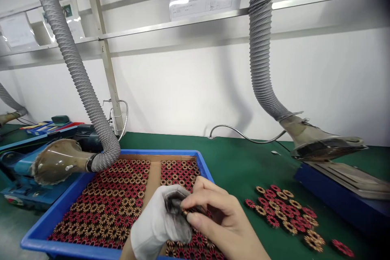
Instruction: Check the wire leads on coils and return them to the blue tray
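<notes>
My left hand point(161, 219), in a white glove with darkened fingertips, and my bare right hand point(219, 215) meet over the right part of a blue tray point(61, 211). Together they pinch a small ring coil point(185, 212) between the fingertips; most of it is hidden. The tray holds several rows of red and tan ring coils point(112, 203) laid on brown cardboard. A loose group of the same coils point(283, 211) lies on the green mat to the right of my hands.
Two grey ribbed extraction hoses hang down: one nozzle point(57, 162) rests over the tray's left rim, the other point(323, 142) hovers above a blue box point(338, 195) at right. Blue equipment point(21, 178) stands at left. A white wall panel closes the back.
</notes>
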A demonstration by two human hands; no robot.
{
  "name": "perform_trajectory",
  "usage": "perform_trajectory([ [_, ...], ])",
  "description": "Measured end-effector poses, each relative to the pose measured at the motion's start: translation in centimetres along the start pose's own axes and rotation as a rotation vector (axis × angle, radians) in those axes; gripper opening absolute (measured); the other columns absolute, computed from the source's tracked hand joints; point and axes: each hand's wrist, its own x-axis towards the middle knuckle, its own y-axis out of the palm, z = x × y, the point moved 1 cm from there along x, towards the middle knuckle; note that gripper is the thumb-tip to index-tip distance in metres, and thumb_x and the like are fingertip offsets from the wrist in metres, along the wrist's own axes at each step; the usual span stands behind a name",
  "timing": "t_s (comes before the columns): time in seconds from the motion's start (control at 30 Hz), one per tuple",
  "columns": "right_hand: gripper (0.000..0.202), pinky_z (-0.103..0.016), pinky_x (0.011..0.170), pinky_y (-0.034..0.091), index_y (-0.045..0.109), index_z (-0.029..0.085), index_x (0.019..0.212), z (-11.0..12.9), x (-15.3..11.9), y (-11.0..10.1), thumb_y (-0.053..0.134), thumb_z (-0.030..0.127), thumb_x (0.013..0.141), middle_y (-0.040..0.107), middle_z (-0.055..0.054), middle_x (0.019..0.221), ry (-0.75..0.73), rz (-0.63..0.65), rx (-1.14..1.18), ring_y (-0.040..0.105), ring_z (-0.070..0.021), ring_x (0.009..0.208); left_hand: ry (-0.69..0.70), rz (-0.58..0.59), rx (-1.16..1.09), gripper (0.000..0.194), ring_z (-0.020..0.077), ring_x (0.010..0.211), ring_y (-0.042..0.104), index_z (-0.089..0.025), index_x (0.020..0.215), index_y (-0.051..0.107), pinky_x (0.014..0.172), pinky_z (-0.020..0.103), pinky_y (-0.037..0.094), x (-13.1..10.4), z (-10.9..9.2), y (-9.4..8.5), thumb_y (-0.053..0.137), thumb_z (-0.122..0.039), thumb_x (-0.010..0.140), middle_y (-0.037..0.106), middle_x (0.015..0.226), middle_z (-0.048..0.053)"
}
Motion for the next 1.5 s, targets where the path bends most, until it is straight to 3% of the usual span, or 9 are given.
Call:
perform_trajectory([
  [0.13,0.053,-0.007,0.053,0.032,0.053,0.002,0.054,-0.9,0.3,0.6,0.068,0.052,0.064,0.04,-0.001,0.054,0.163,-0.025,0.359,0.04,0.0056,0.055,-0.057,0.079,-0.036,0.023,0.0175,0.086,0.062,-0.008,0.083,0.066,0.083,0.023,0.048,0.2,0.1,0.0,0.073,-0.016,0.062,0.067,0.089,0.009],
  [0.27,0.061,-0.012,0.041,0.024,0.031,0.01,0.064,-1.7,0.8,0.1,0.069,0.057,0.058,0.02,0.006,0.049,0.286,-0.164,0.679,0.026,0.0039,0.04,-0.065,0.21,-0.099,0.022,0.0184,0.085,0.062,-0.006,0.083,0.067,0.082,0.024,0.049,0.7,-0.9,0.5,0.072,-0.018,0.064,0.067,0.089,0.011],
  [0.47,0.042,-0.003,0.062,0.038,0.054,0.007,0.071,-0.2,-0.3,-1.2,0.07,0.045,0.064,0.048,-0.002,0.075,0.033,-0.02,-0.094,0.046,0.0064,0.069,-0.011,0.073,0.001,0.035,0.0117,0.079,0.054,-0.009,0.091,0.06,0.073,0.018,0.045,0.2,-0.6,0.2,0.067,-0.042,0.081,0.059,0.086,0.007],
  [0.6,0.035,-0.001,0.065,0.039,0.063,0.01,0.074,0.6,-0.7,-1.2,0.061,0.045,0.074,0.051,-0.003,0.075,0.037,-0.034,-0.219,0.049,0.0067,0.071,-0.04,0.096,0.057,0.045,0.0096,0.074,0.046,-0.013,0.099,0.058,0.068,0.017,0.041,-0.3,0.3,-0.3,0.052,-0.057,0.089,0.053,0.086,0.006],
  [0.87,0.043,-0.008,0.054,0.036,0.044,0.007,0.064,-1.3,-0.6,-1.8,0.05,0.046,0.08,0.041,-0.002,0.063,0.046,-0.186,0.079,0.041,0.0044,0.058,-0.078,0.291,0.067,0.045,0.0096,0.073,0.046,-0.007,0.09,0.054,0.067,0.018,0.04,0.1,-0.9,0.3,0.064,-0.05,0.082,0.053,0.082,0.007],
  [1.0,0.04,-0.007,0.056,0.039,0.05,0.008,0.074,-1.5,-0.4,-2.3,0.053,0.048,0.078,0.042,-0.001,0.066,0.09,-0.166,0.169,0.044,0.0048,0.059,-0.028,0.153,-0.011,0.048,0.0114,0.08,0.051,-0.008,0.096,0.061,0.075,0.018,0.043,-0.2,-0.2,0.2,0.062,-0.055,0.084,0.057,0.089,0.009],
  [1.13,0.048,-0.004,0.065,0.041,0.068,0.013,0.099,-0.7,0.0,-1.3,0.058,0.052,0.074,0.047,-0.003,0.08,0.105,0.104,0.062,0.048,0.0064,0.071,-0.046,0.111,-0.242,0.04,0.0139,0.094,0.059,-0.021,0.109,0.072,0.092,0.022,0.045,-0.6,-0.1,0.5,0.063,-0.05,0.084,0.063,0.101,0.008],
  [1.27,0.047,-0.005,0.06,0.036,0.071,0.01,0.078,-0.9,0.3,0.2,0.06,0.055,0.071,0.044,-0.003,0.07,0.193,0.025,0.223,0.044,0.0064,0.064,-0.039,0.07,-0.376,0.02,0.0035,0.095,0.061,-0.041,0.102,0.072,0.094,0.01,0.042,-0.9,1.0,0.3,0.065,-0.035,0.084,0.067,0.101,-0.002],
  [1.5,0.056,-0.008,0.047,0.032,0.045,0.005,0.061,-1.0,1.4,1.7,0.079,0.049,0.049,0.031,0.004,0.052,0.479,-0.118,0.771,0.036,0.0053,0.047,-0.128,0.022,-0.168,0.045,0.0219,0.116,0.054,-0.016,0.114,0.07,0.107,0.03,0.038,-1.1,2.2,-0.6,0.066,-0.047,0.082,0.06,0.12,0.012],
])
